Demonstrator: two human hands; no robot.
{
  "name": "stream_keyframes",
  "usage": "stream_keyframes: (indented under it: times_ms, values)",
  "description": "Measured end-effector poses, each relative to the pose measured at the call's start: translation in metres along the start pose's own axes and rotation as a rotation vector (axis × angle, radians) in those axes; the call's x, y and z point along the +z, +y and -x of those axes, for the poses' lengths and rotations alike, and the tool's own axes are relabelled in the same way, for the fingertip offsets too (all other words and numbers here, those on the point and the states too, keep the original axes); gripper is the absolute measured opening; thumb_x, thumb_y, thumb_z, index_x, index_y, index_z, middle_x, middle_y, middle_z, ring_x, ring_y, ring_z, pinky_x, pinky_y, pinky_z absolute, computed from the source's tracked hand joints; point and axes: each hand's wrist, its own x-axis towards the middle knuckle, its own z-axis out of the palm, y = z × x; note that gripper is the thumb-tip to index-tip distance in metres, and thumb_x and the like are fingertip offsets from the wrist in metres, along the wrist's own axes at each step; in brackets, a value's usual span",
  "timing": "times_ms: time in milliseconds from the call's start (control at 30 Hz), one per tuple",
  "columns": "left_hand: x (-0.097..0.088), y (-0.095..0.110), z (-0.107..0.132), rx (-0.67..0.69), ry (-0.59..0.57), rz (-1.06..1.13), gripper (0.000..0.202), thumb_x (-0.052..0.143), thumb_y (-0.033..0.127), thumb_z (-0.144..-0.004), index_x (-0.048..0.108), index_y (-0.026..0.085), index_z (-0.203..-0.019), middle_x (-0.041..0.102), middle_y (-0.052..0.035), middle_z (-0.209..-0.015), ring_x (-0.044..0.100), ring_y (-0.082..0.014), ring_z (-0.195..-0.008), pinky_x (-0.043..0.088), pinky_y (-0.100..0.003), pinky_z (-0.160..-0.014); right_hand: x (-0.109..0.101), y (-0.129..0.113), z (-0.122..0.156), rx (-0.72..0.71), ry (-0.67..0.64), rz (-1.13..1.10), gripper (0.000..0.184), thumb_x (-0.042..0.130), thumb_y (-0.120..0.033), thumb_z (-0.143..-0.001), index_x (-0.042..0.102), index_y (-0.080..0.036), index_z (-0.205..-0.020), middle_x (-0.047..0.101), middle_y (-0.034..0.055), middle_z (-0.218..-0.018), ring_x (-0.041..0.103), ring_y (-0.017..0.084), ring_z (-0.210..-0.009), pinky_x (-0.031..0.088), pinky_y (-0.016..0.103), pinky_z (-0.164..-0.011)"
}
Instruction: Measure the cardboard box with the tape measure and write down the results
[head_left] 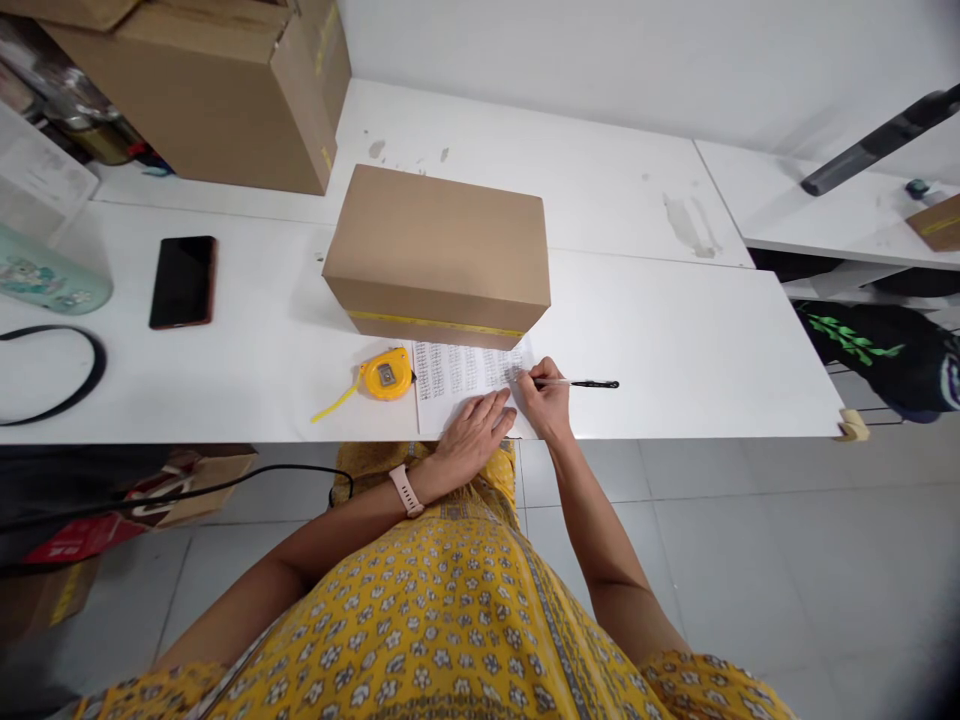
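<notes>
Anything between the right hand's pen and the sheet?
Nothing visible. The right hand holds the pen at the sheet's right side; the left hand rests on the sheet's near part, left of the pen. The cardboard box stands beyond, not between.

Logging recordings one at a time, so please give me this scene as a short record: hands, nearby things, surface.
Left hand: resting flat on text-covered paper
Right hand: grip closed on a pen, over the paper's right side
Left of paper: yellow tape measure
Beyond paper: brown cardboard box, yellow tape along its near side
Farther left: smartphone, screen dark
Surface: white table
</notes>
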Motion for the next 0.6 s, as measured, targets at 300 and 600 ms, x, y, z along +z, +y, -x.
stream_keyframes:
  times_ms: [300,600]
  values:
    - [-0.001,0.0,0.0,-0.01,0.0,0.038,0.037,0.045,0.013,-0.103,0.061,0.01,-0.137,0.051,-0.021,-0.155,0.047,-0.0298,-0.144,0.042,-0.044,-0.114,-0.0003,0.0035,-0.0001,0.011,0.005,-0.015,0.029,0.066,-0.033,-0.079,0.041,-0.025,-0.066,0.039,-0.0074,-0.059,0.037,0.011,-0.06,0.033,0.027,-0.059]
    - [0.0009,-0.0001,0.0011,-0.001,0.012,-0.017,0.036,0.044,0.014,-0.104,0.06,0.01,-0.136,0.051,-0.0202,-0.156,0.048,-0.0295,-0.144,0.043,-0.043,-0.114,-0.0015,0.0016,0.0004,-0.016,-0.002,-0.003,0.03,0.065,-0.032,-0.079,0.039,-0.025,-0.065,0.038,-0.0075,-0.059,0.035,0.011,-0.059,0.032,0.028,-0.058]
